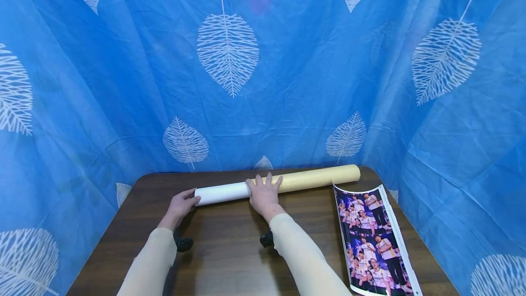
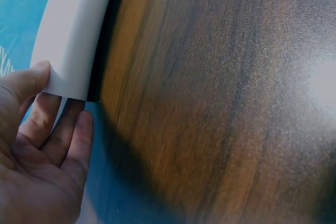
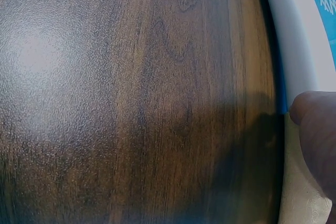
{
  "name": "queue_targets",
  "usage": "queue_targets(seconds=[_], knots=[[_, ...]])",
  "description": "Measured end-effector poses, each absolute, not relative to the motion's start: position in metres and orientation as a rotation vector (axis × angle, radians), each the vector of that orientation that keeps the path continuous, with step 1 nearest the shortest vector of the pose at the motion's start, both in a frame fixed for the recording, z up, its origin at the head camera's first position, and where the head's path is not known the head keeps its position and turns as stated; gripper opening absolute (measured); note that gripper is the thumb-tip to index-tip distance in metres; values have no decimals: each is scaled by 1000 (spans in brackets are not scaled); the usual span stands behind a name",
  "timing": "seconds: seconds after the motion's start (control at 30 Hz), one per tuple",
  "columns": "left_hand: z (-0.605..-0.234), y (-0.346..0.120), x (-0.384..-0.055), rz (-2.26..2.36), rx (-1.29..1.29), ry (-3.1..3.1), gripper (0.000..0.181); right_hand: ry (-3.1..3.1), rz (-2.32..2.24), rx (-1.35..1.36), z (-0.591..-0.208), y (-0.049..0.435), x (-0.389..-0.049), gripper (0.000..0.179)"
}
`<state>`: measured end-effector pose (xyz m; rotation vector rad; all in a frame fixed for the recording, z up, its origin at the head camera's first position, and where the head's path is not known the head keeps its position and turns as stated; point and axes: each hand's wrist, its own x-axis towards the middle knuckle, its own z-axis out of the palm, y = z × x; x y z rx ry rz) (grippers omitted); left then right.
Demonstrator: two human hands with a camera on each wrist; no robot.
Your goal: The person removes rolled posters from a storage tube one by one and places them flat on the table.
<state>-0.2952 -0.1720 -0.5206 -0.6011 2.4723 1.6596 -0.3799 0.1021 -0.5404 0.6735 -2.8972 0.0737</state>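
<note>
The white roll (image 1: 222, 194) lies at the centre of the head frame, left of the midline, near the far edge of the brown wood-grain table (image 1: 230, 264). Its right end meets the yellow tube (image 1: 316, 179), which extends toward the right of the frame at a slight upward slant. The left hand (image 1: 179, 205) pinches the left end of the white roll: the thumb bears on the outer surface, the other fingers sit at the end rim. The right hand (image 1: 264, 197) rests over the joint between roll and tube, fingers spread; in the right wrist view, its thumb touches the joint. The printed sheet (image 1: 370, 236) lies at lower right, its upper edge curved, just below the tube's right end. A blue curtain (image 1: 287, 58) with white leaf patterns fills the upper frame.
</note>
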Motion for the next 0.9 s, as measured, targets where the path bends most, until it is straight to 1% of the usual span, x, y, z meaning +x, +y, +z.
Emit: queue_targets(seconds=[0.9], knots=[[-515,-178,-296,1665,-603,2430,64,-2894,55,668,-527,102,-373,56]])
